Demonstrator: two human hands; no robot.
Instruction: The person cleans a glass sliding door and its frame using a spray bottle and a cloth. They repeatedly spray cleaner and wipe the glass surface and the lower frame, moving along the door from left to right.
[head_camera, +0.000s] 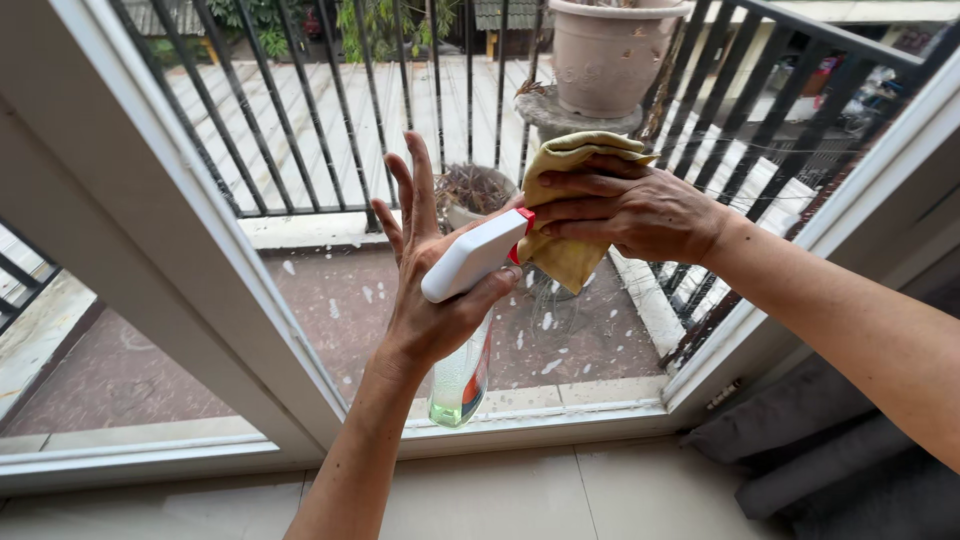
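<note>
Our left hand (425, 270) grips a spray bottle (470, 300) by its white head, thumb underneath, fingers spread upward; the clear body with green liquid hangs toward six o'clock. Our right hand (625, 210), at three o'clock from it, presses a yellow cloth (565, 255) flat against the window glass (330, 290), fingers closed over it. A pink flowerpot (605, 55) stands outside at twelve o'clock behind the black railing (330, 110)
</note>
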